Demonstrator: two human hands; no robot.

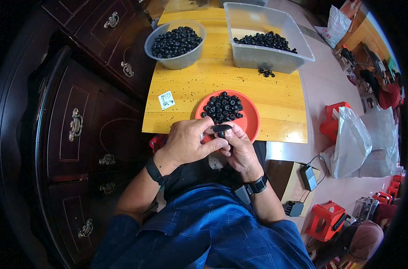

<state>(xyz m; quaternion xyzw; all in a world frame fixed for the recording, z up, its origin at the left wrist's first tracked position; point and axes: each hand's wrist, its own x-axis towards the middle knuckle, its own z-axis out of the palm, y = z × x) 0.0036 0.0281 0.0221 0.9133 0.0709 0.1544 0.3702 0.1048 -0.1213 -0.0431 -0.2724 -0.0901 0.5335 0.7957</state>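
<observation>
My two hands meet over the near rim of an orange-red plastic dish. A thin, dark, blade-like piece lies across the gap between them, its left end at the curled fingers of my left hand. My right hand is closed, thumb and fingers pinching a small round black part just under the blade. The fingers partly cover both pieces. In the dish, beyond my fingertips, sits a heap of small black ring-shaped parts.
On the yellow table, strewn with dark crumbs, stand a round tub and a rectangular clear bin, both holding black parts. Several loose parts lie by the bin. Dark drawers flank the left; a cardboard box stands right.
</observation>
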